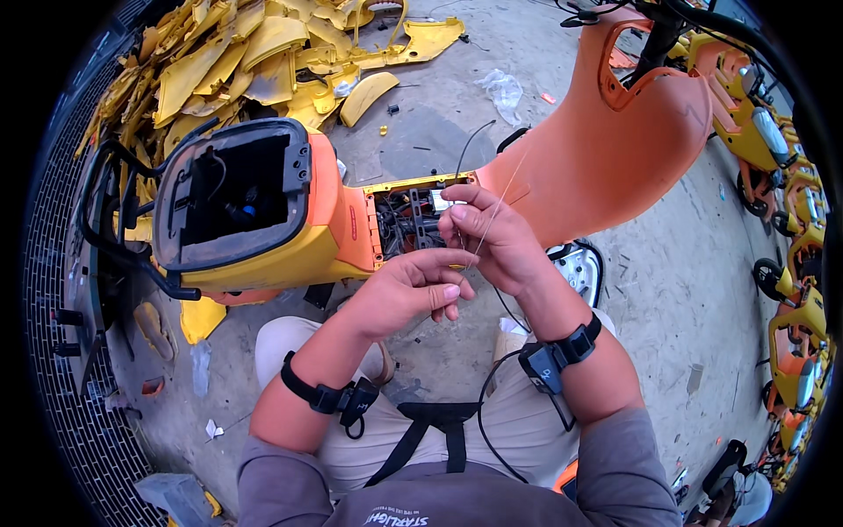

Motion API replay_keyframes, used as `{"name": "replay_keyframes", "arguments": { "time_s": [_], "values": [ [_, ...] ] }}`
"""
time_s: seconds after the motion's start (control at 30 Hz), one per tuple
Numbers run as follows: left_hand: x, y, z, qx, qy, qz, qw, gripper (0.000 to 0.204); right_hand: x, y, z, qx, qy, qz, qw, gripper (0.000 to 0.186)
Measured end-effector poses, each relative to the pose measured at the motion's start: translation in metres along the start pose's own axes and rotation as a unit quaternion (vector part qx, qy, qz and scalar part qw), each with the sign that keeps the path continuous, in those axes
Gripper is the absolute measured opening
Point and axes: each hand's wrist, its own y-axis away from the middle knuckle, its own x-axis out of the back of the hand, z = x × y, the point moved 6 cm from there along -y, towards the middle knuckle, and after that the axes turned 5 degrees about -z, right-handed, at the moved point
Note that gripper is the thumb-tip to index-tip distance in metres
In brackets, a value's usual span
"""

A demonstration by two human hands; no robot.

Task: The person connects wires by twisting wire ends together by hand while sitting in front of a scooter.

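Observation:
My right hand (492,230) pinches a thin, light-coloured wire (509,186) whose upper end sticks up past the fingers. Close below it, my left hand (414,294) has its fingers curled at the lower part of the same wire, the thumb slightly apart. A black cable (464,151) rises from behind the right fingers. Both hands are over the open, yellow-rimmed bay of an orange and yellow scooter body (329,220). Dark wiring (399,227) and metal parts fill the bay, partly hidden by my hands.
A large orange front panel (606,149) rises at the right of the bay. On the left, the body has a dark open compartment (233,193) and a black rail (123,237). Yellow plastic panels (219,61) are heaped behind. Several yellow scooters (795,307) line the right side.

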Motion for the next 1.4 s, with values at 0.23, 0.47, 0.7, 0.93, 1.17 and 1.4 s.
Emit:
{"name": "replay_keyframes", "arguments": {
  "time_s": [0.23,0.47,0.7,0.93,1.17,1.4],
  "values": [
    [0.002,-0.001,-0.002,-0.029,0.039,0.035,0.998,0.042,0.010,-0.004,0.002,0.008,0.034,0.068,0.997,0.025],
    [0.009,-0.001,0.001,-0.049,0.079,0.074,0.993,0.043,0.010,-0.001,-0.001,0.015,0.123,0.088,0.988,0.023],
    [0.008,-0.001,-0.001,-0.040,0.081,0.065,0.994,0.047,0.019,0.003,-0.006,0.048,0.143,0.180,0.972,0.024],
    [0.009,-0.002,-0.001,-0.043,0.104,0.107,0.988,0.046,0.002,0.015,-0.026,0.232,0.273,0.193,0.914,0.026],
    [0.012,-0.003,0.000,-0.060,0.123,0.118,0.983,0.045,-0.020,0.019,-0.027,0.289,0.467,0.128,0.826,0.019],
    [0.017,-0.002,-0.001,-0.078,0.127,0.136,0.979,0.038,-0.021,0.015,-0.023,0.246,0.437,0.082,0.862,0.016]
  ]
}}
